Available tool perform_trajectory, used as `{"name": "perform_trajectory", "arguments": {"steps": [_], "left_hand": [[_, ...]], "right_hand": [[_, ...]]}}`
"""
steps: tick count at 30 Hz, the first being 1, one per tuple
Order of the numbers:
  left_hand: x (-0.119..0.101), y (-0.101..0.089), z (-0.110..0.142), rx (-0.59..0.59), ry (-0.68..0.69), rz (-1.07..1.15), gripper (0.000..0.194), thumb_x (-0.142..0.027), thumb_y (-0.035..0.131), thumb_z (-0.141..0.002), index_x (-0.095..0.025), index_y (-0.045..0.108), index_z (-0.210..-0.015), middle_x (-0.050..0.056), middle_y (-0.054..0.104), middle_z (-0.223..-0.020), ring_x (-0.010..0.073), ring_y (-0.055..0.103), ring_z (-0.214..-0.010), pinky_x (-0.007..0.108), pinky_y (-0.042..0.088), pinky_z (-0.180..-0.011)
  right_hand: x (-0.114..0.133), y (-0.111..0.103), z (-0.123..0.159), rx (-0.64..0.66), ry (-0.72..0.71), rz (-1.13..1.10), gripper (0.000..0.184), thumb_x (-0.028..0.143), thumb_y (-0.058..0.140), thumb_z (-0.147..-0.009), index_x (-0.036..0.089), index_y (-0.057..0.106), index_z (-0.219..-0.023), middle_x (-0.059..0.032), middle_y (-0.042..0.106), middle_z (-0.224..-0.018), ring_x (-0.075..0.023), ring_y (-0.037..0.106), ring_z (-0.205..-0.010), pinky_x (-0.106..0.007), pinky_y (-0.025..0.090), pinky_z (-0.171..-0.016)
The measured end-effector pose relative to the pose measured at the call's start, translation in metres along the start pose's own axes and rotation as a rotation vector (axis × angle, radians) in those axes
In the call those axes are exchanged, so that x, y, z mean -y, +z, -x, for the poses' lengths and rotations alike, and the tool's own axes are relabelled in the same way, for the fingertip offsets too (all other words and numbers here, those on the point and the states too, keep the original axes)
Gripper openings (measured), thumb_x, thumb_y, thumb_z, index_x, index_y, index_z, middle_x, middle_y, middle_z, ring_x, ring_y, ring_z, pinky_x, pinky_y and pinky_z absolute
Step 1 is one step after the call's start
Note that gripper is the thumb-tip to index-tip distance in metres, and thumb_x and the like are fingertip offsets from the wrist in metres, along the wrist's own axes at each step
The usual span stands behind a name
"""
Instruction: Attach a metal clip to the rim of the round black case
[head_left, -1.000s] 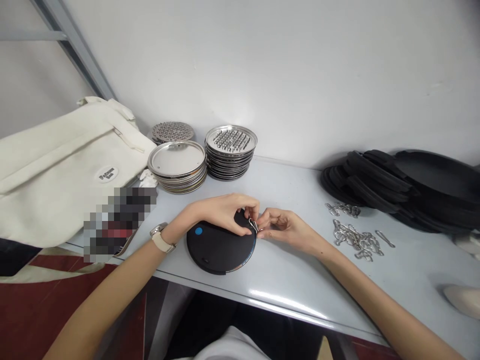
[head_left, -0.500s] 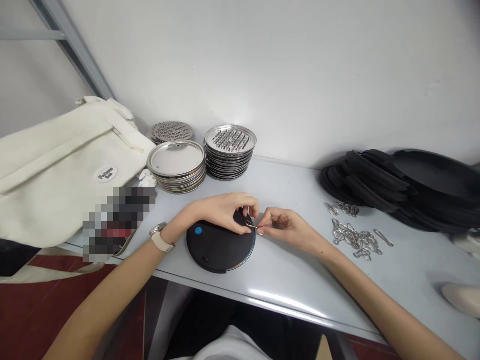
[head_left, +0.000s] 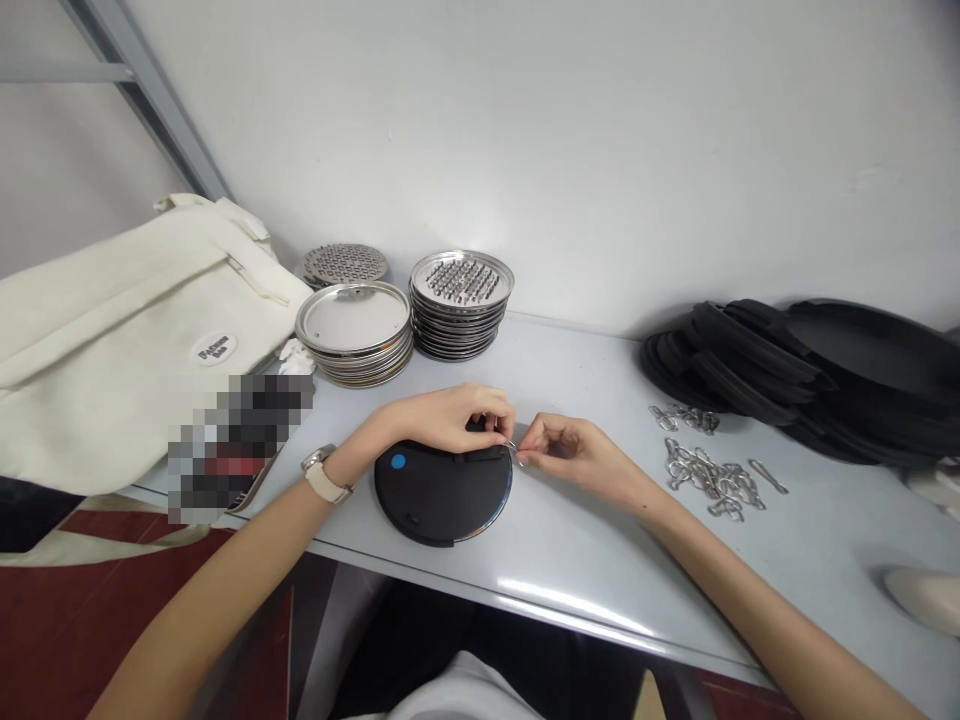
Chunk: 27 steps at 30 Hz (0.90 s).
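White wall [head_left: 600, 150] is rising beyond a grey table [head_left: 577, 560], where a black disc [head_left: 442, 500] is lying. Over the disc's far edge, the left hand [head_left: 454, 418] is pressing thumb and finger together on a metal clip [head_left: 515, 453]; just right of the disc, the right hand [head_left: 574, 457] is pinching its other end. Metal plates [head_left: 356, 325] are standing stacked behind the disc; loose clips [head_left: 709, 478] are lying well to its right.

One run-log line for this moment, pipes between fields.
right hand: holds metal clip | left hand: over black disc, fingertips at same clip | black disc: on table | loose clips: right of disc
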<state>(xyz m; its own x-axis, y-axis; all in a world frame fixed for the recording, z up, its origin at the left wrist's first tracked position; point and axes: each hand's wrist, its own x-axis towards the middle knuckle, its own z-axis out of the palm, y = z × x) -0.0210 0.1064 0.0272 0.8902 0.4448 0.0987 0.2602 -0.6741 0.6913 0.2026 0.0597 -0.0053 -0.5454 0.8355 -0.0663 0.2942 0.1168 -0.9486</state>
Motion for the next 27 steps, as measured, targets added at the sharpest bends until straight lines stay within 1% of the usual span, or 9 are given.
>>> {"name": "perform_trajectory", "arguments": {"steps": [2,5,7,11,16,20,23,27], "left_hand": [[0.0003,0.0000,-0.0003,-0.004,0.002,0.001,0.007,-0.013,0.056,-0.081,-0.016,0.061,-0.085,0.003,0.058,-0.089,0.0125,0.052,-0.079,0.023,0.040,-0.072],[0.0006,0.0003,-0.0011,-0.009,0.012,0.038,0.008,-0.012,0.056,-0.081,-0.016,0.061,-0.085,0.003,0.059,-0.087,0.0124,0.053,-0.077,0.023,0.041,-0.071],[0.0007,0.0003,-0.0015,-0.012,0.016,0.068,0.009,-0.012,0.056,-0.080,-0.016,0.062,-0.086,0.002,0.060,-0.085,0.0124,0.054,-0.076,0.023,0.041,-0.069],[0.0010,-0.0006,-0.0016,-0.015,0.018,0.105,0.010,-0.012,0.058,-0.080,-0.016,0.064,-0.087,0.002,0.063,-0.084,0.0122,0.055,-0.076,0.022,0.041,-0.069],[0.0019,-0.0016,-0.0018,-0.012,0.009,0.121,0.015,-0.009,0.058,-0.078,-0.017,0.066,-0.089,0.001,0.064,-0.082,0.0111,0.055,-0.074,0.021,0.041,-0.068],[0.0024,-0.0008,-0.0019,-0.016,-0.003,0.117,0.016,-0.011,0.059,-0.079,-0.017,0.067,-0.091,0.000,0.065,-0.081,0.0101,0.054,-0.072,0.020,0.041,-0.067],[0.0024,0.0003,-0.0019,-0.002,0.000,0.112,0.015,-0.014,0.059,-0.081,-0.017,0.066,-0.094,0.000,0.066,-0.084,0.0097,0.055,-0.074,0.020,0.042,-0.069],[0.0035,0.0005,-0.0020,0.028,0.014,0.154,0.016,-0.019,0.064,-0.080,-0.017,0.066,-0.095,0.001,0.066,-0.087,0.0105,0.056,-0.077,0.021,0.044,-0.072]], "right_hand": [[-0.0008,0.0006,-0.0001,-0.001,-0.009,-0.008,0.024,0.041,0.062,-0.081,0.017,0.058,-0.082,-0.0011,0.060,-0.075,-0.0129,0.054,-0.070,-0.027,0.044,-0.067],[-0.0009,0.0019,0.0005,-0.052,-0.015,-0.023,0.024,0.040,0.065,-0.080,0.019,0.053,-0.084,0.0015,0.056,-0.072,-0.0114,0.050,-0.066,-0.025,0.042,-0.063],[0.0005,0.0027,0.0013,-0.066,-0.010,-0.005,0.026,0.042,0.064,-0.080,0.019,0.052,-0.084,0.0016,0.056,-0.072,-0.0113,0.049,-0.065,-0.024,0.041,-0.062],[0.0046,0.0035,0.0026,-0.031,-0.003,0.063,0.026,0.045,0.058,-0.084,0.019,0.055,-0.085,-0.0004,0.059,-0.073,-0.0124,0.050,-0.067,-0.025,0.041,-0.064],[0.0059,0.0041,0.0027,-0.015,-0.011,0.131,0.029,0.046,0.052,-0.087,0.019,0.058,-0.083,-0.0004,0.058,-0.072,-0.0130,0.050,-0.067,-0.026,0.040,-0.065],[0.0058,0.0045,0.0034,0.007,-0.015,0.157,0.029,0.046,0.052,-0.087,0.018,0.059,-0.081,0.0003,0.056,-0.071,-0.0124,0.049,-0.066,-0.025,0.039,-0.062],[0.0068,0.0049,0.0038,0.020,-0.020,0.171,0.029,0.045,0.052,-0.088,0.018,0.058,-0.077,0.0007,0.055,-0.069,-0.0120,0.048,-0.064,-0.024,0.038,-0.060],[0.0075,0.0055,0.0038,0.027,-0.030,0.187,0.030,0.044,0.052,-0.087,0.019,0.057,-0.074,0.0003,0.057,-0.070,-0.0122,0.049,-0.064,-0.024,0.038,-0.059]]}}
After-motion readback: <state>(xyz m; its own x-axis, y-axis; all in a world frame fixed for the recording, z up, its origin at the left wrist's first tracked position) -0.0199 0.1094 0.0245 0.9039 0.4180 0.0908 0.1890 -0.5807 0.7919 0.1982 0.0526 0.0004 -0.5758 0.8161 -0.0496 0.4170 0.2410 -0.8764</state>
